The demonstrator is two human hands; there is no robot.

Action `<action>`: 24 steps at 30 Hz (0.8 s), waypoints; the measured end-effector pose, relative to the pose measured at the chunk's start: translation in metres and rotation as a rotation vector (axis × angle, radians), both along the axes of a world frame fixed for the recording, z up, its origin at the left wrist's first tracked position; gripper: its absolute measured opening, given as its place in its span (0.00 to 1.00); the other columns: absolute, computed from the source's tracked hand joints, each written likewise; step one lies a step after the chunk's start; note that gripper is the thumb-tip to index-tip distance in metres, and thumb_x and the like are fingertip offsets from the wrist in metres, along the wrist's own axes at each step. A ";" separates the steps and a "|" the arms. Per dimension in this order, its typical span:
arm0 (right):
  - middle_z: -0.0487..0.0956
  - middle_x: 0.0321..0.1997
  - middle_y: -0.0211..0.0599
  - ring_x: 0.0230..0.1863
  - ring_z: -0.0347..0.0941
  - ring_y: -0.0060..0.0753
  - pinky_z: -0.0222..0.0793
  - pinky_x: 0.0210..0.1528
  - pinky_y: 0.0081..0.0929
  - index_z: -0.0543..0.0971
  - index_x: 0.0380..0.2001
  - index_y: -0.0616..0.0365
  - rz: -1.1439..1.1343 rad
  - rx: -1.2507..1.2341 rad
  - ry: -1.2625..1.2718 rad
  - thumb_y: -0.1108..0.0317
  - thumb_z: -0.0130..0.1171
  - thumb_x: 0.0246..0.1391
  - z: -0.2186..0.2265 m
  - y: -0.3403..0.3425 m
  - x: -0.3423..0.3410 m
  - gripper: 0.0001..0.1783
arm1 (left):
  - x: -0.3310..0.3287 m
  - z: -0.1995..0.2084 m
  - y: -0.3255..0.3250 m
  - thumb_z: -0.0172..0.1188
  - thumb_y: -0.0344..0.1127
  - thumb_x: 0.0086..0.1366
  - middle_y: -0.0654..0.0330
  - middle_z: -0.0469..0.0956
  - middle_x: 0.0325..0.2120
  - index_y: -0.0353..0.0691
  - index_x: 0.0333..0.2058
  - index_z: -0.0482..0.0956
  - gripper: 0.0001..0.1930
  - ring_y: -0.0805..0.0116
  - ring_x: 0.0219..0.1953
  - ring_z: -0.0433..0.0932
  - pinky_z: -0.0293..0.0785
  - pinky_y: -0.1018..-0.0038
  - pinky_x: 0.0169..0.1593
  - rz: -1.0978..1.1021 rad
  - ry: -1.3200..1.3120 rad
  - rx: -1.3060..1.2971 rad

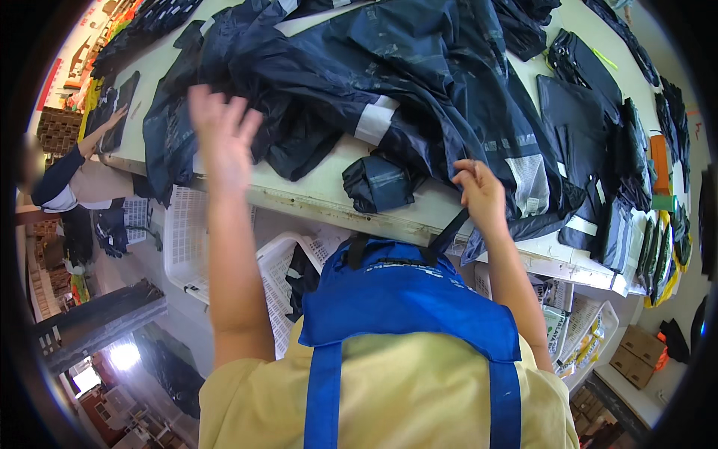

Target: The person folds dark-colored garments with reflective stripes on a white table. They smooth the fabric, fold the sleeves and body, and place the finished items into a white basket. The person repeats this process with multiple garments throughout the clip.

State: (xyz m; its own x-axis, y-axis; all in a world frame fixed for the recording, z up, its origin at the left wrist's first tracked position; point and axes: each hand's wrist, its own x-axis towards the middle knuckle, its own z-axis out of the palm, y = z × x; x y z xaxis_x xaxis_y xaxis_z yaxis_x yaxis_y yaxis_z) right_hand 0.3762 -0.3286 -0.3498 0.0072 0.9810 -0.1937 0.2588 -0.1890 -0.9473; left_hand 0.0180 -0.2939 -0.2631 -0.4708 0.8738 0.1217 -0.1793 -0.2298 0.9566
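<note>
A large dark navy coated jacket (419,67) with pale reflective bands lies spread and creased over the table. My left hand (224,138) is raised over its left part, fingers apart, slightly blurred, holding nothing. At the near edge of the fabric, my right hand (482,196) has its fingers curled with thumb and index finger close together, pinching the jacket. Between my hands, by the table's front edge, sits a small rolled dark bundle (378,184) with a grey stripe.
The white table (321,196) has folded dark garments (580,112) at right. Beneath its edge stand white plastic baskets (187,247), and another basket (594,340) with packaged goods. At far left, a co-worker's hand (116,118) touches a folded dark garment (123,97).
</note>
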 end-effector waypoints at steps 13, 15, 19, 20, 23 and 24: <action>0.69 0.24 0.21 0.25 0.63 0.13 0.59 0.29 0.15 0.76 0.39 0.66 0.007 -0.175 0.145 0.67 0.57 0.55 -0.023 -0.023 -0.019 0.13 | 0.100 -0.086 -0.052 0.61 0.40 0.61 0.56 0.72 0.43 0.41 0.54 0.67 0.24 0.67 0.42 0.74 0.73 0.71 0.42 -1.069 -0.085 -0.898; 0.67 0.21 0.14 0.17 0.55 0.07 0.46 0.18 0.11 0.77 0.38 0.57 -0.053 -0.245 0.307 0.68 0.55 0.56 -0.004 -0.023 -0.006 0.08 | 0.103 -0.078 -0.054 0.62 0.42 0.60 0.51 0.72 0.45 0.40 0.54 0.68 0.25 0.61 0.42 0.75 0.72 0.68 0.45 -0.842 1.022 -0.587; 0.69 0.20 0.15 0.17 0.56 0.07 0.48 0.18 0.09 0.77 0.36 0.59 0.130 -0.258 0.279 0.67 0.51 0.57 0.029 -0.018 0.005 0.09 | 0.150 -0.059 -0.033 0.63 0.38 0.58 0.53 0.75 0.45 0.37 0.45 0.76 0.18 0.58 0.44 0.76 0.71 0.67 0.48 -0.696 0.772 0.117; 0.69 0.21 0.15 0.17 0.56 0.07 0.47 0.18 0.10 0.77 0.35 0.59 0.099 -0.261 0.319 0.68 0.51 0.57 0.034 -0.017 0.007 0.08 | 0.158 -0.061 -0.025 0.61 0.36 0.59 0.54 0.76 0.41 0.36 0.43 0.77 0.14 0.60 0.42 0.76 0.70 0.69 0.47 -0.830 0.704 0.025; 0.73 0.25 0.18 0.21 0.61 0.07 0.53 0.22 0.10 0.77 0.35 0.61 0.082 -0.282 0.460 0.69 0.52 0.56 0.044 -0.012 0.021 0.08 | 0.168 -0.052 -0.011 0.55 0.31 0.64 0.62 0.79 0.31 0.34 0.38 0.78 0.08 0.74 0.36 0.75 0.69 0.79 0.43 -1.102 0.358 -0.285; 0.73 0.26 0.19 0.24 0.62 0.08 0.56 0.26 0.10 0.77 0.36 0.62 0.074 -0.240 0.468 0.68 0.52 0.56 0.047 -0.012 0.021 0.09 | 0.167 -0.046 -0.010 0.54 0.31 0.65 0.64 0.78 0.32 0.34 0.38 0.78 0.08 0.77 0.36 0.74 0.68 0.80 0.42 -1.159 0.214 -0.372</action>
State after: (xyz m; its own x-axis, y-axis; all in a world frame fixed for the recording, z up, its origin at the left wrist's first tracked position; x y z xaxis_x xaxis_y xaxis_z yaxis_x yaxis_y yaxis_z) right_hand 0.3973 -0.3410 -0.3029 -0.2010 0.9034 -0.3786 -0.1605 -0.4117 -0.8971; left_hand 0.1847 -0.3041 -0.3096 0.6029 0.7596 -0.2438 0.0720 0.2526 0.9649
